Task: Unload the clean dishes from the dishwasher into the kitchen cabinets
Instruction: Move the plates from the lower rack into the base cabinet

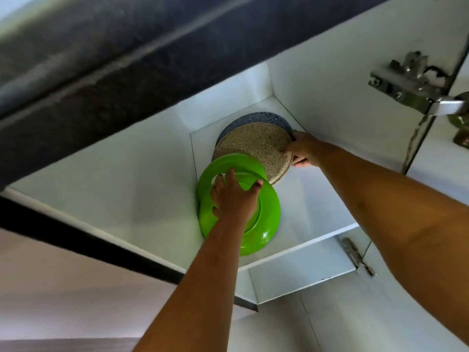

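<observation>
Gripping speckled plate, right hand; left hand under green plates.

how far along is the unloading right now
Done: a blue speckled round plate is in the white cabinet. In hand: the right hand grips a beige speckled round plate against it; the left hand presses stacked green round dishes. Left: setting both down; dishwasher not in view.

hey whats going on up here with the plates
A person is reaching up into an open white cabinet. The left hand, fingers spread, supports the green plates from beneath at the front of the shelf. The right hand grips the rim of a speckled beige plate, which overlaps a blue plate further back. Both hands are on the dishes; nothing is let go yet.
</observation>
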A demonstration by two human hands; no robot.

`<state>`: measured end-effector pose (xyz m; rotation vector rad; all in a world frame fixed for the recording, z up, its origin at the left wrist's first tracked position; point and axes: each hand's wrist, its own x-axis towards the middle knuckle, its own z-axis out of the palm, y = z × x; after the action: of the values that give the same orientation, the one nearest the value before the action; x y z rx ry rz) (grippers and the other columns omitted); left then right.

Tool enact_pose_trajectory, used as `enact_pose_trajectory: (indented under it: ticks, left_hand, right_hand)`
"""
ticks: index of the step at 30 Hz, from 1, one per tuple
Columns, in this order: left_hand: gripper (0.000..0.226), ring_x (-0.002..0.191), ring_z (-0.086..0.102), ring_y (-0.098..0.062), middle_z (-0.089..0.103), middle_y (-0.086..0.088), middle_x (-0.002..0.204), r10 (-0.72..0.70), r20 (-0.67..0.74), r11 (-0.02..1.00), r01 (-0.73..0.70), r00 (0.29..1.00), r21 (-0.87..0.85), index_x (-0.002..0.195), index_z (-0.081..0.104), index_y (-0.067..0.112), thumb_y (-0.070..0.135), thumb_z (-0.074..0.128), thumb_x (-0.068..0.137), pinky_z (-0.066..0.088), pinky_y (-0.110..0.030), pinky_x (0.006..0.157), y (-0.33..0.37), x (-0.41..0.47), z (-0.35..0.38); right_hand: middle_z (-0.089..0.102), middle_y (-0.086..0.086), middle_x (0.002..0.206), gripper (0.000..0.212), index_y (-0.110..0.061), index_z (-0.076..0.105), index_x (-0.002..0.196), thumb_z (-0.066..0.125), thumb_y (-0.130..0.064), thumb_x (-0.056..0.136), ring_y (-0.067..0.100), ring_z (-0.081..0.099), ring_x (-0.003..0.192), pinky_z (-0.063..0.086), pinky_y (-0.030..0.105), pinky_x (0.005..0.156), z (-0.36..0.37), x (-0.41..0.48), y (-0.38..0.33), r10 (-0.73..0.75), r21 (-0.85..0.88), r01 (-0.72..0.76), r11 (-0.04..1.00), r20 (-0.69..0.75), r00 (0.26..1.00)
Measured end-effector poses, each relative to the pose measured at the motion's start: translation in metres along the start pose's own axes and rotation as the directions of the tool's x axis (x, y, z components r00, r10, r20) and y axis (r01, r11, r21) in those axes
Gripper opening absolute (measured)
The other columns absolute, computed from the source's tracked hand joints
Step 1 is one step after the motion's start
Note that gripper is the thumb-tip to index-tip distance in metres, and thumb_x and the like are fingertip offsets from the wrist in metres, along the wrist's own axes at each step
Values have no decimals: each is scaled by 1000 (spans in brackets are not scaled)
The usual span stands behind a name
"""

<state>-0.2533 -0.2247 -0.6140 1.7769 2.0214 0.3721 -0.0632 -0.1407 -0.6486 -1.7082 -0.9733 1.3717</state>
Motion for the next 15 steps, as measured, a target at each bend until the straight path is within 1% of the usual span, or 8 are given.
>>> enact_pose_trajectory:
  ticks: [1,3,4,6,7,8,12,15]
  left_hand:
    - [80,146,6,-27,8,-8,159,10,23,1000,-10,1000,26,150,16,25,56,52,86,13,-45,115,0,2,1]
    - [80,146,4,-29,5,-6,159,11,59,998,-14,998,54,150,15,27,57,52,86,13,-48,115,1,2,1]
    - [80,146,4,-30,4,-5,159,5,69,998,-9,998,61,150,15,28,57,52,86,14,-50,115,0,2,1]
    - [80,145,4,-31,3,-3,159,-4,71,997,-1,997,78,149,15,29,57,52,85,16,-52,114,-3,2,0]
    - [79,145,4,-30,3,-1,159,-8,68,996,2,998,87,149,15,29,57,52,85,16,-52,113,-6,2,0]
    - [79,145,3,-30,3,0,159,-10,62,995,4,998,96,149,16,29,57,52,85,16,-53,113,-8,3,0]
    - [78,145,3,-28,2,2,159,-4,53,991,-3,999,132,149,16,30,58,52,85,16,-53,112,-16,3,0]
    - [78,145,3,-27,4,0,159,10,20,990,-12,1000,139,149,15,29,56,52,86,15,-51,113,-19,6,0]
  right_hand:
    - [53,18,134,71,-25,31,146,64,-5,87,28,61,92,50,31,67,1,1,-2,-5,-9,5,1000,11,1000]
    - [52,19,134,76,-26,26,148,65,-4,87,34,61,103,51,34,72,5,1,-6,-13,-9,13,1000,29,999]
    - [52,20,134,77,-26,25,149,65,-3,86,34,60,103,52,34,71,7,1,-7,-14,-4,14,1000,43,999]
    - [53,21,133,79,-26,24,149,66,-3,86,30,59,94,51,30,60,12,3,-9,-20,6,20,1000,75,997]
    - [53,22,133,79,-25,24,149,65,-3,86,29,58,92,50,29,58,15,6,-10,-23,13,22,1000,91,996]
    - [53,22,133,77,-25,25,149,65,-2,86,29,57,92,50,29,59,19,8,-10,-27,19,26,1000,99,995]
    - [52,23,131,72,-25,25,148,59,0,89,30,57,96,50,34,75,37,15,-13,-24,8,23,1000,114,993]
    - [53,25,129,75,-25,23,149,58,2,89,32,59,101,51,35,79,48,15,-18,-38,-4,39,999,128,991]
